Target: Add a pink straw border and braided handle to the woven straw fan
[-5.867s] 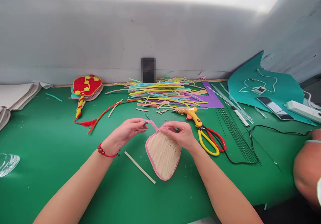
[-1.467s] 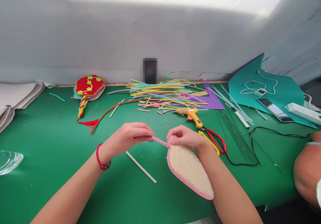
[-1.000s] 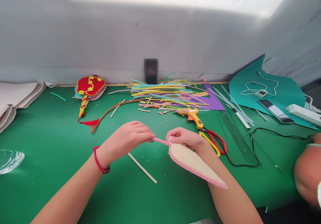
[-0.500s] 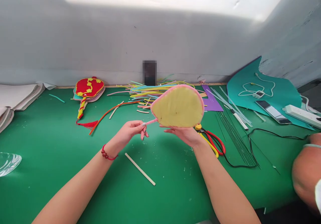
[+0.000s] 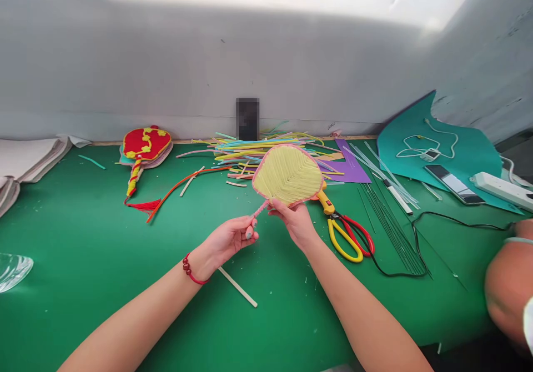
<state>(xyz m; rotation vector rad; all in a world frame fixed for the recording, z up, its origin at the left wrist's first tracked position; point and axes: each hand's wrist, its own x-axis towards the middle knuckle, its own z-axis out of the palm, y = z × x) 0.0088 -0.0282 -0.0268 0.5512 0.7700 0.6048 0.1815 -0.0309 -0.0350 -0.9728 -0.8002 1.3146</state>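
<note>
While fingers (image 5: 249,232) of the left hand (image 5: 227,241) pinch the twisted pink handle (image 5: 261,209) and the right hand (image 5: 297,225) clamps the lower edge, the yellow fan (image 5: 287,172), centre frame, looks nearly complete, any finishing left unclear

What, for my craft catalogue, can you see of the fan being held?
The fan has a rounded, soft-looking, pale yellow, ridged face, a pink rim and a thin, twisted pink handle. It is held tilted above the table, in front of the coloured strips. The left hand pinches the handle; the right hand holds the lower edge.
</note>
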